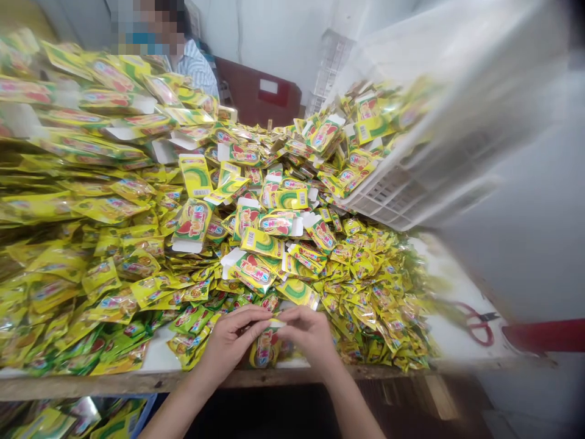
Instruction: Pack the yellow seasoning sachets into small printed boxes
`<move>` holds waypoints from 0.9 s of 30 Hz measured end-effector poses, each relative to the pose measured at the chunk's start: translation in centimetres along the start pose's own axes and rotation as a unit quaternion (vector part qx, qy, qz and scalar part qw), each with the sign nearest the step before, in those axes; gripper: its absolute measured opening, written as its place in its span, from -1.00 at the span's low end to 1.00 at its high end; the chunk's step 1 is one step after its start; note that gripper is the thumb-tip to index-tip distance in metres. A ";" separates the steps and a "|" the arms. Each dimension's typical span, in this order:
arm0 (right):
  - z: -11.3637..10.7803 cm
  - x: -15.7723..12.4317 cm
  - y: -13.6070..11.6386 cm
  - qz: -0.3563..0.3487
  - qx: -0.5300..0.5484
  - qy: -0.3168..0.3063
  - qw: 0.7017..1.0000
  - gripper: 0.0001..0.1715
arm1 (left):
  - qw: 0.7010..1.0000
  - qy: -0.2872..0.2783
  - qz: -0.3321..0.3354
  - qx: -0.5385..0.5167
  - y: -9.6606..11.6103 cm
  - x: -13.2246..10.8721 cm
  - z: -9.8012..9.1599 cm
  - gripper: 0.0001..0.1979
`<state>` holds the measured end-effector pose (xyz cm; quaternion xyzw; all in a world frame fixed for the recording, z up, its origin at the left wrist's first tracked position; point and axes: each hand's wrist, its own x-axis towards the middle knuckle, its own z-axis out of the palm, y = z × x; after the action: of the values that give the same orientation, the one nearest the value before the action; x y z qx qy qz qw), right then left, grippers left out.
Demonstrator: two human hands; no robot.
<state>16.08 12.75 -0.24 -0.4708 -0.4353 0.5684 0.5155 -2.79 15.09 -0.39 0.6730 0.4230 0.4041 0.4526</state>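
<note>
Close to the table's front edge, my left hand [237, 334] and my right hand [309, 335] meet at the top end of a small yellow-and-green candy box [265, 350]. The fingers of both hands are pinched at its white flap, and the box's printed face hangs below them. Fingers hide part of the flap. Just beyond lie more such boxes, among them a printed box [251, 272] with white flaps sticking out. Small shiny yellow sachets [365, 292] are heaped to the right, and green sachets [194, 318] lie beside my left hand.
A white plastic crate [388, 198] tips more boxes onto the pile from the right. Red-handled scissors [479, 326] lie on the white tabletop near a red object [543, 336]. Larger yellow packets [46, 274] cover the left. Another person [196, 70] sits behind the heap.
</note>
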 end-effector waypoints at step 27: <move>0.4 -0.1 0.7 -0.125 -0.237 0.052 0.962 -0.81 | 0.994 0.093 -0.065 0.000 -0.4 -3.1 -0.1 -0.73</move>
<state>15.53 12.63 -0.82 -0.5502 -0.5858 0.3547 0.4779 -3.96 12.33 -1.28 0.6034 0.5059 0.4347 0.4369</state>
